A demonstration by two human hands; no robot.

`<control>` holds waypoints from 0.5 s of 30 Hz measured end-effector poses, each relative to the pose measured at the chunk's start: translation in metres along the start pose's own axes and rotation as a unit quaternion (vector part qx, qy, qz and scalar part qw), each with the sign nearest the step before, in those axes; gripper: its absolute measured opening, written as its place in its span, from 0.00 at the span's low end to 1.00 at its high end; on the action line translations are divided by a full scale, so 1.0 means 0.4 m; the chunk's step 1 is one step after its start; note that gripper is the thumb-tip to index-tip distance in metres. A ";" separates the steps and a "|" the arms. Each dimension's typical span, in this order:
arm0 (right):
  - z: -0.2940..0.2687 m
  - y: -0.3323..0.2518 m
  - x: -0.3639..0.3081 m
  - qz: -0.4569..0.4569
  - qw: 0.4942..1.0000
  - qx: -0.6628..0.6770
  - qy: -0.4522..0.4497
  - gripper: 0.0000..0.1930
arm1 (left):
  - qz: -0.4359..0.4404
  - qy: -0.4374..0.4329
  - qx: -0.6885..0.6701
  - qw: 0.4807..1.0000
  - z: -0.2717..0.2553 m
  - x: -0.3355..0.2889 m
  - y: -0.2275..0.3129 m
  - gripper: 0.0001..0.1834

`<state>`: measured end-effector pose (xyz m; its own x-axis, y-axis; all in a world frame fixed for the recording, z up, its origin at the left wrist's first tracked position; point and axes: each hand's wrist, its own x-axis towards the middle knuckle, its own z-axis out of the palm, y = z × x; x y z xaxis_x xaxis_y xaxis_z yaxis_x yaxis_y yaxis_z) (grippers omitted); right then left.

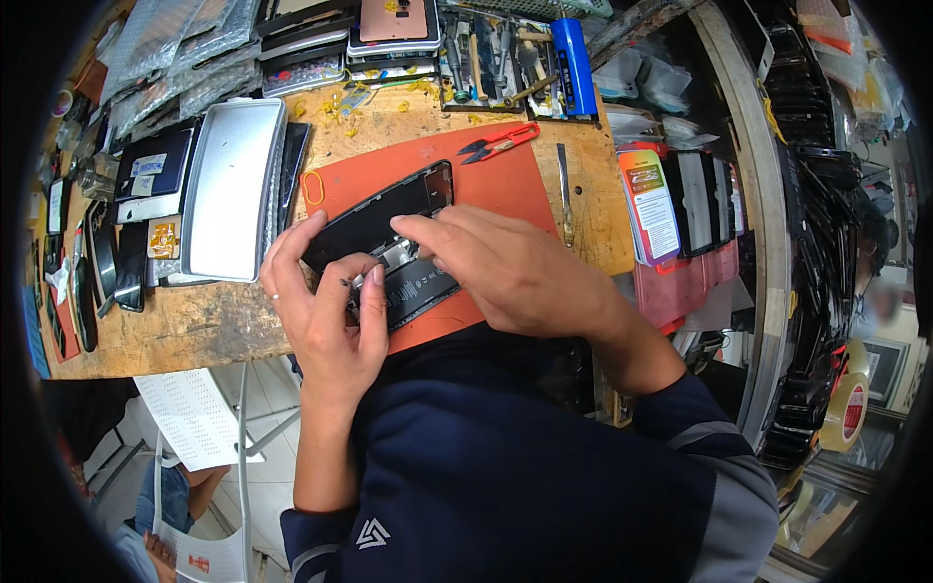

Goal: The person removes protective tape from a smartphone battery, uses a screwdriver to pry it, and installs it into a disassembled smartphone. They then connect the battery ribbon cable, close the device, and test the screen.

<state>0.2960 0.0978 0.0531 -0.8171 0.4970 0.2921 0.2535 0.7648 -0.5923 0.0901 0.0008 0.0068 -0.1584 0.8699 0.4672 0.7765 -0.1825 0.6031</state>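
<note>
Black phone [420,290] lies btwn L hand [328,319], holding it, & R hand [515,270] (grip unclear).

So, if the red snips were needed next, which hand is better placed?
Probably the right hand: the red snips lie at the orange mat's far right corner, nearer it than the left hand, at the opened phone's left side.

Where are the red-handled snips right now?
Head view, upper part, just right of centre: the red-handled snips lie on the orange mat's far right corner, beyond the right hand, left of the thin metal tool.
</note>
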 end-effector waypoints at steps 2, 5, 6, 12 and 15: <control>-0.001 0.000 0.003 -0.005 1.000 -0.007 -0.003 0.27 | 0.006 -0.003 0.002 1.000 0.000 0.002 -0.001 0.05; 0.003 0.003 0.005 -0.004 1.000 -0.009 0.029 0.26 | 0.013 -0.003 0.003 1.000 0.001 0.002 -0.004 0.07; -0.003 -0.002 0.005 0.003 0.999 -0.007 0.044 0.26 | 0.013 -0.002 0.005 1.000 0.001 0.000 -0.006 0.07; -0.026 -0.032 0.019 0.027 0.990 0.067 0.122 0.23 | 0.007 0.003 -0.009 1.000 0.001 0.004 -0.004 0.09; -0.023 -0.032 0.023 0.024 0.989 0.077 0.126 0.23 | -0.004 0.001 -0.014 1.000 -0.002 0.004 -0.005 0.09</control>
<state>0.2900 0.0961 0.0702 -0.6457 0.6328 0.4274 0.1908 0.6757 -0.7121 0.0878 0.0023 0.0067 -0.1664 0.8704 0.4634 0.7574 -0.1881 0.6253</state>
